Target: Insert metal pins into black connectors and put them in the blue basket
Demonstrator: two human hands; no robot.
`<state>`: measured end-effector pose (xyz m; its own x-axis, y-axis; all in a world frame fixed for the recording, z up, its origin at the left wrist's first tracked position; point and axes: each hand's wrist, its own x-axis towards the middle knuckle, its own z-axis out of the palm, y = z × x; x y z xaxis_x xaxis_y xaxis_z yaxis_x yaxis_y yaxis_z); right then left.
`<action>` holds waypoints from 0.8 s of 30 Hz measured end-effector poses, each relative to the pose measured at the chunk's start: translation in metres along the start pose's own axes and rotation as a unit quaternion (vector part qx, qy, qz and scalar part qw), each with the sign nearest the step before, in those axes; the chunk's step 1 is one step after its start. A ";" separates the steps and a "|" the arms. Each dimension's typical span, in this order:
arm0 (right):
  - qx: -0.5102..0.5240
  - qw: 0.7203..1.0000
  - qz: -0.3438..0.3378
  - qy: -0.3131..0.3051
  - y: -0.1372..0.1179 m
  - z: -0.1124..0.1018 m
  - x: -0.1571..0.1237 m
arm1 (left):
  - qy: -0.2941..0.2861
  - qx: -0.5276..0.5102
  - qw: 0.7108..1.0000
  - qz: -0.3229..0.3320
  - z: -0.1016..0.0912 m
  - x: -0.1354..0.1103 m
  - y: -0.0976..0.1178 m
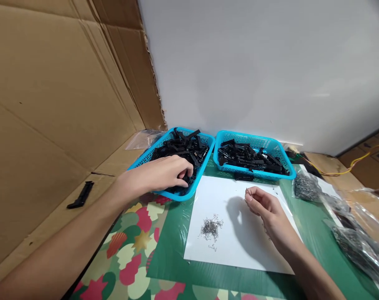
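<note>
My left hand (173,171) reaches into the left blue basket (205,164), its fingers curled down among black plastic parts (180,143). Whatever lies between its fingertips is hidden. Above a white sheet (198,254), my right hand (264,204) pinches thumb and forefinger together. A tiny thin metal piece seems to show at those fingertips, too small to make out well. Left of this hand, a small heap of bent wire pieces (211,228) lies on the sheet.
Another blue basket (255,168) holds more black parts, and one part (244,177) lies before it. A single black part (81,195) rests on cardboard at left. Bags of metal pieces (306,185) and a yellow cable (339,171) are at right. Cardboard and white walls stand behind.
</note>
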<state>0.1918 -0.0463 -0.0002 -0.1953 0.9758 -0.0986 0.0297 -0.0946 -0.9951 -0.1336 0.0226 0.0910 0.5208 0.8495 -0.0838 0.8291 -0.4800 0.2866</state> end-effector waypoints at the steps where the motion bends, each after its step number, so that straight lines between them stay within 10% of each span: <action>1: -0.001 1.000 0.003 0.000 0.001 0.000 0.000 | -0.008 0.005 1.000 0.001 0.003 0.000 0.000; 18: 0.038 0.999 0.029 0.006 0.002 -0.003 0.004 | -0.021 0.122 0.990 0.064 0.011 0.005 -0.017; 24: 0.043 0.999 0.028 0.005 0.003 -0.004 0.004 | -0.001 0.078 0.997 -0.017 -0.007 0.005 -0.005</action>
<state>0.1947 -0.0421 -0.0034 -0.1852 0.9705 -0.1546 -0.0445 -0.1654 -0.9852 -0.1367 0.0312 0.0953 0.4925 0.8653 -0.0932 0.8675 -0.4795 0.1322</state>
